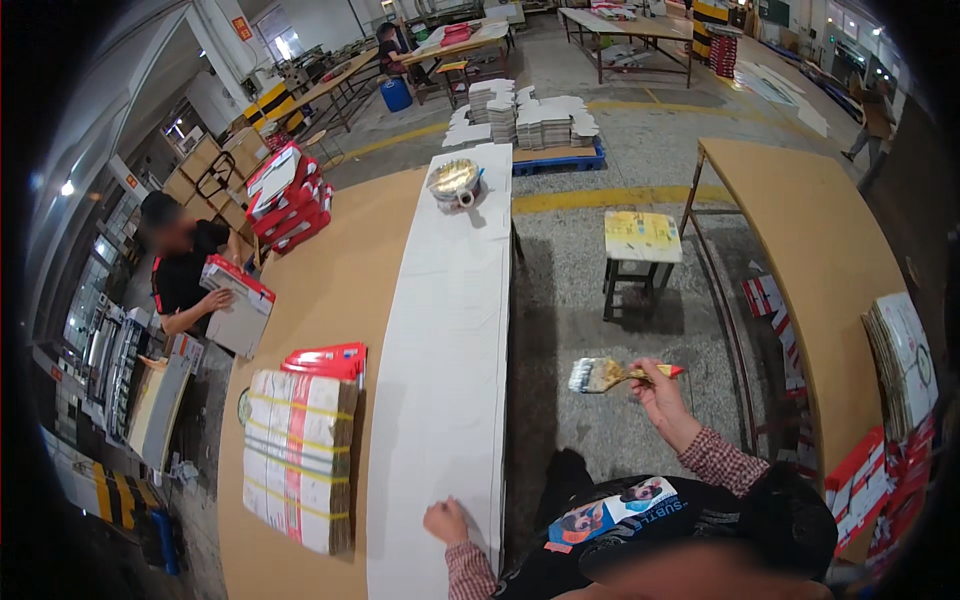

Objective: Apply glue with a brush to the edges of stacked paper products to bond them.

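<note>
My right hand point(660, 400) is closed around the handle of a flat paintbrush point(603, 375), held in the air to the right of the table. The brush points left, and its bristles look coated with something whitish. Curled into a loose fist, my left hand point(447, 522) rests on a long white sheet point(440, 350) that covers the table's right side. Nothing shows in its fingers. At the sheet's far end stands a round tub point(456, 184) smeared with a yellowish-white substance.
Left of the sheet lie a strapped bundle of white cardboard point(295, 460) and red-white pieces point(330, 361). A co-worker point(185, 265) handles a box point(238, 305) beside stacked red boxes point(290, 198). To the right are a stool point(642, 238) and another table point(810, 220).
</note>
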A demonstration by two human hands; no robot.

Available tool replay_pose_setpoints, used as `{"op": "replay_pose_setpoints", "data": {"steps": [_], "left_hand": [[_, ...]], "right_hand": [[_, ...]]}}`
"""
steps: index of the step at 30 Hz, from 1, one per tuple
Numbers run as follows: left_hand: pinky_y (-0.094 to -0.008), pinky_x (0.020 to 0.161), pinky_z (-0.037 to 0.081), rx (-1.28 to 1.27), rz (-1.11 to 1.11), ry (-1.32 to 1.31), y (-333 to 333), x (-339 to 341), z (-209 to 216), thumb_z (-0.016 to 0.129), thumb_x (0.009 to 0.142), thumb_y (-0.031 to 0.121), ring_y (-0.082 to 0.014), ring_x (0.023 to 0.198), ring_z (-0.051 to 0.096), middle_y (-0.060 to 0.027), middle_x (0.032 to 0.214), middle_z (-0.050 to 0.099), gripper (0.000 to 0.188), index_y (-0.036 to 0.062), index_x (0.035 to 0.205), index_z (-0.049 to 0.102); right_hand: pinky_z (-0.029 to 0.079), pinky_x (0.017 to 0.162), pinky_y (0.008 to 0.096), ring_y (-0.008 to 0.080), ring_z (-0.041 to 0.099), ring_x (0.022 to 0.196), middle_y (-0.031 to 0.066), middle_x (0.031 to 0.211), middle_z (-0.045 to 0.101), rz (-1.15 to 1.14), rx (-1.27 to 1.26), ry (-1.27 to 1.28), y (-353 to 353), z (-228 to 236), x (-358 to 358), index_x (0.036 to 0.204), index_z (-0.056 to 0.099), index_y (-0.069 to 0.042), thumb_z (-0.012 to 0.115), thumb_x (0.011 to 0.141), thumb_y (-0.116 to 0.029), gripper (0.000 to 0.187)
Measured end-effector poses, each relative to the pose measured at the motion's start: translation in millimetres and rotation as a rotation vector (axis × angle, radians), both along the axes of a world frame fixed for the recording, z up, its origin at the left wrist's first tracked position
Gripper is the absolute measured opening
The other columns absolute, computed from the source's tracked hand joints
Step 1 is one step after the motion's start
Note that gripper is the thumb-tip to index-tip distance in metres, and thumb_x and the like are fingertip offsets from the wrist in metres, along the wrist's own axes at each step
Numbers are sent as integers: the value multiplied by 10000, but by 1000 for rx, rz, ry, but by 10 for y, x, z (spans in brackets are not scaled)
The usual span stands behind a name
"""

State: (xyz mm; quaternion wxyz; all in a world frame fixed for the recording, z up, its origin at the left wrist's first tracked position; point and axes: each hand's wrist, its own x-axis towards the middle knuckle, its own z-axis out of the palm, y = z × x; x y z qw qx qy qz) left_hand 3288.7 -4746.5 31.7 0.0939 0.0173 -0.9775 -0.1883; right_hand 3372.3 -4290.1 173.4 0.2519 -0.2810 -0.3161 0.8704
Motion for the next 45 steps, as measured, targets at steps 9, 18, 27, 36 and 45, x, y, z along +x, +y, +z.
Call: {"op": "replay_pose_setpoints", "data": {"steps": [9,18,27,36,45], "left_hand": [[-450,754,427,259,191,156,1072,-1410,202,611,806,149,-334,837,545,-150,866,601,151,6,853,613],[-568,1020,268,78,-251,6,2857,-2882,516,628,819,292,-406,1237,410,-186,1302,509,482,62,1229,523],[-572,999,283,-11,4,-187,3281,-2865,480,637,813,304,-276,1129,499,-110,1182,563,461,78,1205,550],[-536,987,293,151,259,-252,3601,-2923,545,619,808,264,-290,1164,470,-123,1212,525,404,53,1150,575],[-565,1009,264,181,323,-285,3721,-2970,598,608,824,278,-284,1179,463,-111,1247,490,418,67,1182,562]], "right_hand": [[500,589,225,113,596,647,88,934,658,185,2,-57,625,174,-1802,1001,589,-34,550,946,-221,199],[501,576,221,97,582,631,65,890,642,187,326,83,1684,708,-3739,994,576,-27,419,996,-330,341],[464,637,211,59,567,718,23,868,659,409,955,283,2446,1180,-6470,966,628,-26,577,933,-206,190],[466,603,329,180,577,628,115,702,622,787,1437,142,2130,579,-7507,867,627,20,684,824,-319,346],[433,574,367,251,559,587,188,677,591,777,1703,266,2041,149,-7655,795,613,33,699,781,-270,315]]}}
